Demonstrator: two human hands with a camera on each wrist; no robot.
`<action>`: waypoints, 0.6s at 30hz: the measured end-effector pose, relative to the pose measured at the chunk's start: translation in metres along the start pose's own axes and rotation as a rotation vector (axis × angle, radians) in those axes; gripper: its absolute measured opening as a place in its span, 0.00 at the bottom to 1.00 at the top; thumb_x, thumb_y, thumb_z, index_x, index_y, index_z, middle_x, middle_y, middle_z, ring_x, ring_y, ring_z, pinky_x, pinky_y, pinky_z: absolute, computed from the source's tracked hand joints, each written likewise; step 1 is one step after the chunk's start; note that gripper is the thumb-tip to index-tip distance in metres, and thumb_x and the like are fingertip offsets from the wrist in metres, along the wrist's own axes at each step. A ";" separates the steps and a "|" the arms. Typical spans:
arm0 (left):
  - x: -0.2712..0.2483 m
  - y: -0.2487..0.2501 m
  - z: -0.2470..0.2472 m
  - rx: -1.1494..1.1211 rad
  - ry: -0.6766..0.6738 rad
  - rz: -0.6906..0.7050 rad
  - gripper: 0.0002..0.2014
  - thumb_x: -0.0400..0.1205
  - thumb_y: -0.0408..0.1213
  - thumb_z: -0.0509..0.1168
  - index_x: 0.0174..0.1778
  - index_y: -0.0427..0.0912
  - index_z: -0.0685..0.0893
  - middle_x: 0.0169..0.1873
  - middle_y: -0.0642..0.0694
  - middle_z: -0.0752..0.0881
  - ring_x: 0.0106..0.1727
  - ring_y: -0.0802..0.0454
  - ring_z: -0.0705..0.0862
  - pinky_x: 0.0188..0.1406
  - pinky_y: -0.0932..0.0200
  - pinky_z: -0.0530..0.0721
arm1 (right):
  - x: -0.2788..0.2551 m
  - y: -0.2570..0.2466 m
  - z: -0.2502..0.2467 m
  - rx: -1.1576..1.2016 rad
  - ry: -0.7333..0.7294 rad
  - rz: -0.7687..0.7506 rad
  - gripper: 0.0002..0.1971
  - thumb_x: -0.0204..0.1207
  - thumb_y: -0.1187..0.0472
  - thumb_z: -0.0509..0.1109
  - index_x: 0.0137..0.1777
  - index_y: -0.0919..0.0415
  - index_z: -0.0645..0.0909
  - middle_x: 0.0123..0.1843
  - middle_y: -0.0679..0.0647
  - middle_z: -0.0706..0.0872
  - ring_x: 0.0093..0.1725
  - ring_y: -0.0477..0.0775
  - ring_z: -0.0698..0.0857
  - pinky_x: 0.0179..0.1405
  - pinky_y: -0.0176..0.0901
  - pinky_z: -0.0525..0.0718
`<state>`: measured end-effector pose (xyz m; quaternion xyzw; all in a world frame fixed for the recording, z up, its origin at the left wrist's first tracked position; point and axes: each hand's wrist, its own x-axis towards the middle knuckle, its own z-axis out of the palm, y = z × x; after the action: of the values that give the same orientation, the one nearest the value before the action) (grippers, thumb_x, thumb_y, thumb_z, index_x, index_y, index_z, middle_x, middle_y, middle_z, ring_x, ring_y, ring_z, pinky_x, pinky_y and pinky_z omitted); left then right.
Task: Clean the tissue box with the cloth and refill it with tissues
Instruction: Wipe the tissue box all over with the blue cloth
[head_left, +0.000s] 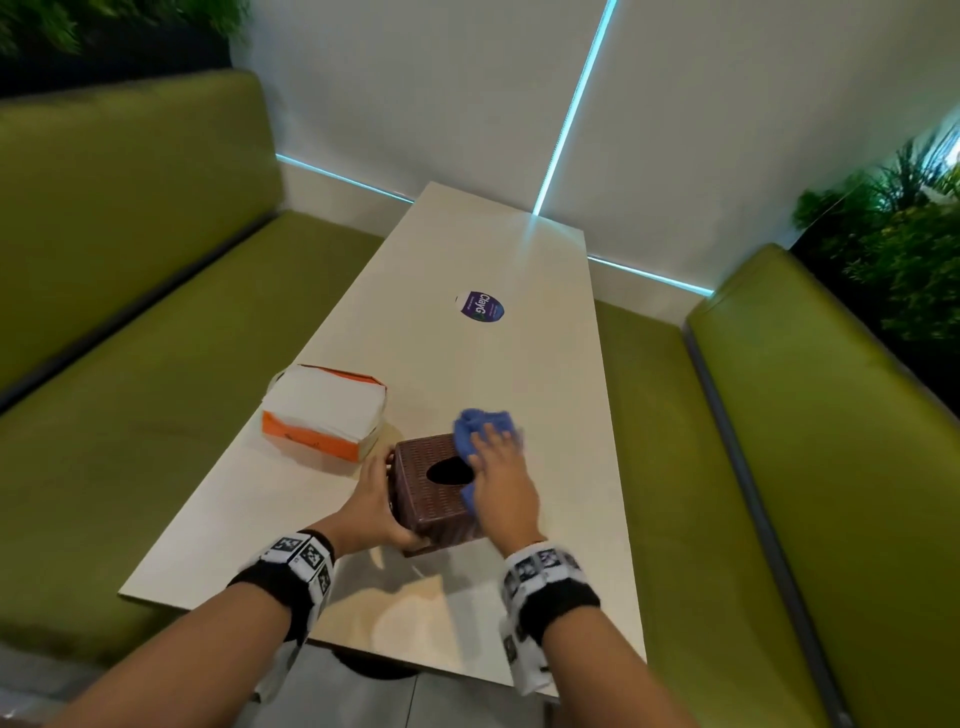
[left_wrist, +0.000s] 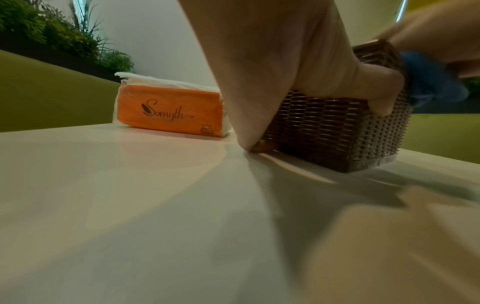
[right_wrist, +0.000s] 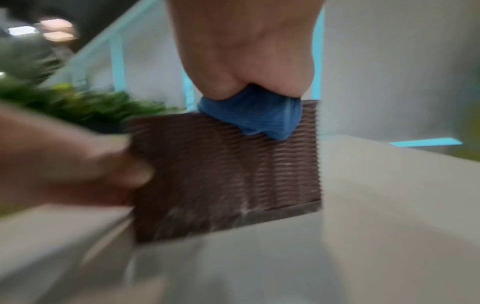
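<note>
A brown woven tissue box (head_left: 431, 493) with an oval top opening stands on the table near its front. My left hand (head_left: 376, 501) grips the box's left side, with the thumb on the near face and the fingers round the far corner. In the left wrist view the thumb (left_wrist: 374, 98) lies across the box (left_wrist: 324, 127). My right hand (head_left: 501, 467) lies flat on a bunched blue cloth (head_left: 475, 426) and presses it on the box's top right edge. In the blurred right wrist view the cloth (right_wrist: 254, 115) sits under my palm on the box (right_wrist: 223, 174). An orange and white tissue pack (head_left: 324, 413) lies to the left.
The long pale table (head_left: 519, 249) carries a round purple sticker (head_left: 483, 306) farther back. Green padded benches (head_left: 130, 364) run along both sides, and plants (head_left: 904, 234) stand behind the right one. In the left wrist view the tissue pack (left_wrist: 168, 111) sits just beyond the box.
</note>
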<state>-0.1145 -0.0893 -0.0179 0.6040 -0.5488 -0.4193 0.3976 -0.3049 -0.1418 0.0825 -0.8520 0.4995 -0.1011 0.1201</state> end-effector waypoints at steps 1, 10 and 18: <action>-0.001 0.002 -0.001 0.000 -0.011 -0.006 0.73 0.45 0.52 0.89 0.80 0.65 0.45 0.76 0.49 0.61 0.79 0.47 0.67 0.77 0.39 0.74 | -0.001 0.009 -0.011 0.139 0.026 0.130 0.18 0.85 0.64 0.58 0.73 0.61 0.76 0.81 0.58 0.68 0.81 0.60 0.65 0.79 0.49 0.63; -0.011 0.033 -0.020 -0.171 -0.098 -0.003 0.61 0.54 0.44 0.88 0.74 0.68 0.52 0.76 0.49 0.62 0.76 0.51 0.68 0.74 0.55 0.70 | -0.031 0.059 -0.044 1.133 0.088 0.866 0.20 0.84 0.56 0.58 0.63 0.74 0.74 0.56 0.88 0.76 0.27 0.56 0.71 0.26 0.41 0.68; -0.019 0.072 -0.027 -0.328 -0.160 -0.110 0.49 0.59 0.66 0.80 0.75 0.55 0.70 0.70 0.49 0.78 0.71 0.50 0.79 0.70 0.46 0.82 | -0.032 0.047 -0.030 1.429 -0.009 0.825 0.28 0.85 0.43 0.53 0.77 0.61 0.71 0.80 0.69 0.66 0.80 0.76 0.58 0.73 0.82 0.58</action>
<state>-0.1138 -0.0757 0.0603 0.5250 -0.4691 -0.5710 0.4222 -0.3679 -0.1390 0.0946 -0.3187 0.5869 -0.3388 0.6628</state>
